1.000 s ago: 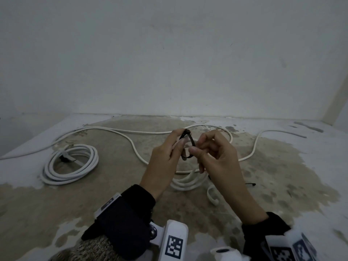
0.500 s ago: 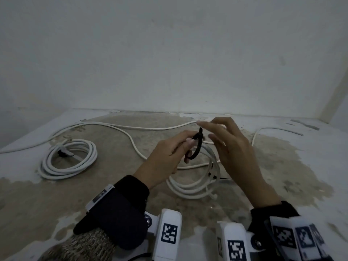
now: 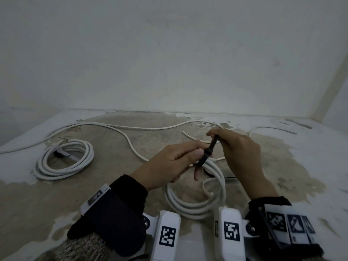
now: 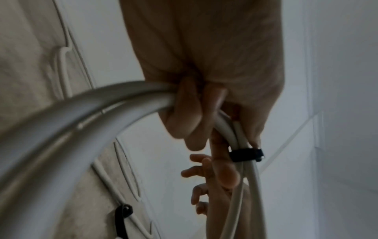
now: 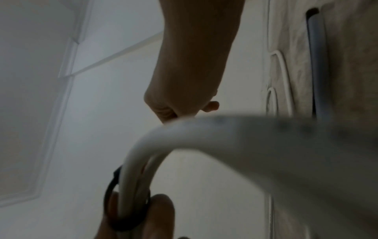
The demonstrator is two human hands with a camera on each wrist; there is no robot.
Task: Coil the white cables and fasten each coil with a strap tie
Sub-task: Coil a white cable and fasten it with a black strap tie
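Far left on the stained floor, a finished coil of white cable, lying flat, with loose cable snaking behind it toward the wall. At centre, the left hand, fingers curled round the top of a second white coil and thumb pressed beside the black strap tie looped about its strands, the coil's lower turns hanging toward the floor. To the right, the right hand, fingertips pinched on the tie's free tail, drawn up and away from the loop.
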